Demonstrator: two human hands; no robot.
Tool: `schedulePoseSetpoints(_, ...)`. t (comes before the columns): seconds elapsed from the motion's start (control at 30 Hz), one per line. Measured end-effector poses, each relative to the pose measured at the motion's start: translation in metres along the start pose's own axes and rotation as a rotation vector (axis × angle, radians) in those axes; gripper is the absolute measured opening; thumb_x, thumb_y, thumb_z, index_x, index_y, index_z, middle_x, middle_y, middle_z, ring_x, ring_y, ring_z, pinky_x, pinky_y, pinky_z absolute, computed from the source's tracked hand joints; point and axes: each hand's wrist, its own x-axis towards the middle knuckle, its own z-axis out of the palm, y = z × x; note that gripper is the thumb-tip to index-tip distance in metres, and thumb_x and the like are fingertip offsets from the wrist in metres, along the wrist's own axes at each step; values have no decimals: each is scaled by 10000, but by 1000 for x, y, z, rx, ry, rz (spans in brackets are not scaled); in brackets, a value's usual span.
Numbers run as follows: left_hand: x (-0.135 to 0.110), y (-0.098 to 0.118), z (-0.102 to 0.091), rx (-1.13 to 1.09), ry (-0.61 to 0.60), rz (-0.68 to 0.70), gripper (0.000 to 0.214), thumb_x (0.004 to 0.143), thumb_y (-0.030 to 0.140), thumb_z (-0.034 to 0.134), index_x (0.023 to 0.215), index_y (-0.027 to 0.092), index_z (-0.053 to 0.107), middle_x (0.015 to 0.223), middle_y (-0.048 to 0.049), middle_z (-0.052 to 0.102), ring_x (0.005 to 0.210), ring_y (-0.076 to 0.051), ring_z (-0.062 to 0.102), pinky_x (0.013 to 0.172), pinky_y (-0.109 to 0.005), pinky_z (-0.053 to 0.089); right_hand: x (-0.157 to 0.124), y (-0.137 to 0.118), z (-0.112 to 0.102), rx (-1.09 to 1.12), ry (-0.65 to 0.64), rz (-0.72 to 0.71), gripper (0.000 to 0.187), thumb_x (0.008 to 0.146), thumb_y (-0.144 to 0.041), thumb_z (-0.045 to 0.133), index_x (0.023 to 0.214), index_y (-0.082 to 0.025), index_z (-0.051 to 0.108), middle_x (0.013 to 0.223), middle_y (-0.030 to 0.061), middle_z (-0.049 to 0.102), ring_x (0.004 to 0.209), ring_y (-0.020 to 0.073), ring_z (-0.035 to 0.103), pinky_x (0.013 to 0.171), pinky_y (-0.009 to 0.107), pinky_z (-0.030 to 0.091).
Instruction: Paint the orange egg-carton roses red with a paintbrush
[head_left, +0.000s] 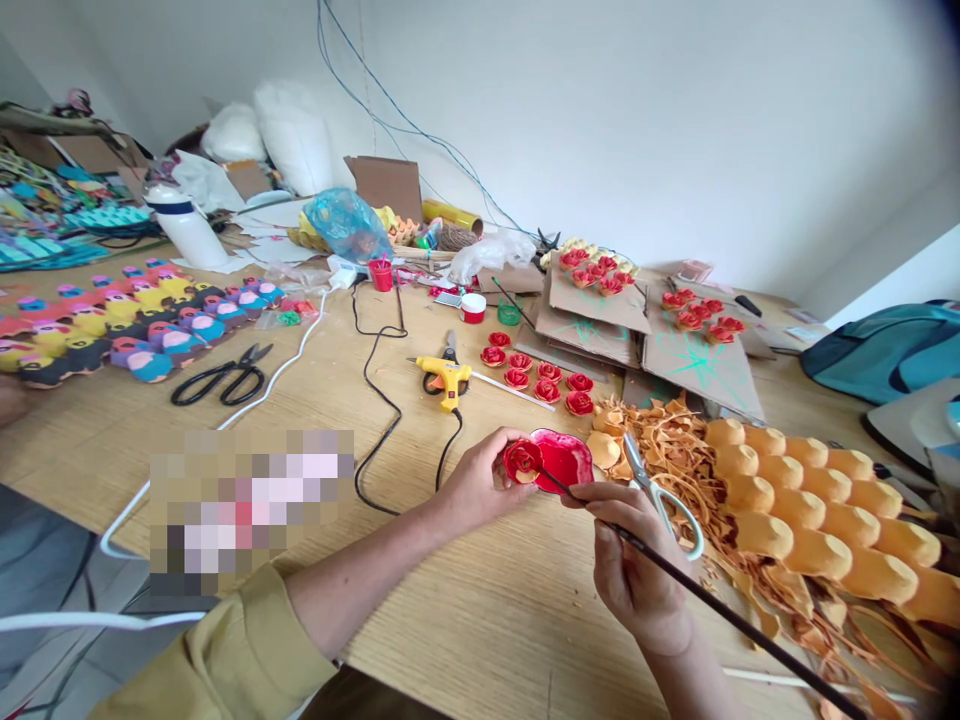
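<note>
Pinched in the fingers of my left hand [484,470] is a red rose-shaped flower [523,459], with an unpainted yellowish patch low on its side. My right hand [637,560] grips a long dark paintbrush [697,590], its tip at the flower's right edge. Just behind the brush tip lies a shallow dish of red paint [564,458]. Beyond it, several finished-looking red flowers [548,381] stand in loose rows on the table. A yellow glue gun [448,382] rests left of them, on top of a pair of scissors [450,345].
At right are orange egg-carton cups [817,500], orange scraps [675,440] and white-handled scissors [664,495]. Cardboard sheets [592,335] bear more red flowers. On the left are black scissors [221,380], painted carton pieces [142,320], a white bottle [184,225] and a white cable [292,365].
</note>
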Motion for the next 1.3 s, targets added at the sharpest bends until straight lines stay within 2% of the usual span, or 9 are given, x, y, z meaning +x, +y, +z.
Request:
schedulePoseSetpoints(0.47, 0, -3, -1, 22, -6, 2, 477, 776, 377, 846, 1164, 187, 642, 1057, -58, 761, 909, -187, 710, 788, -260, 574, 2, 1, -2, -5, -85, -3, 300, 985, -21, 495, 1201, -211, 581, 1097, 100, 729, 957, 168, 762, 807, 297, 636)
schedulePoseSetpoints(0.63, 1, -6, -3, 52, 11, 34, 456, 781, 343, 837, 1161, 184, 640, 1070, -61, 760, 934, -196, 718, 826, -268, 576, 4, 0, -5, -23, -62, -7, 276, 997, -40, 492, 1182, -224, 582, 1048, 81, 723, 908, 166, 752, 772, 298, 627)
schedulePoseSetpoints(0.83, 0, 1, -3, 56, 8, -4, 440, 771, 339, 828, 1141, 187, 644, 1041, -53, 758, 905, -193, 713, 791, -265, 576, -1, 3, -5, -12, 1, 32, 271, 1011, -49, 481, 1167, -238, 596, 1066, 87, 741, 926, 187, 768, 769, 334, 638)
schedulePoseSetpoints(1.07, 0, -2, 0, 19, 3, 6, 447, 745, 288, 849, 1137, 197, 654, 1056, -44, 767, 926, -191, 725, 820, -264, 581, 2, 3, -1, -4, -2, 5, 293, 1004, -37, 492, 1197, -233, 593, 1090, 98, 737, 956, 190, 775, 779, 332, 645)
schedulePoseSetpoints(1.3, 0, -2, -2, 42, 14, 11, 455, 765, 338, 843, 1147, 187, 647, 1072, -59, 761, 942, -205, 727, 837, -282, 583, -4, 7, -5, -25, -6, 57, 296, 993, -27, 517, 1196, -227, 595, 1104, 97, 736, 979, 190, 765, 825, 346, 641)
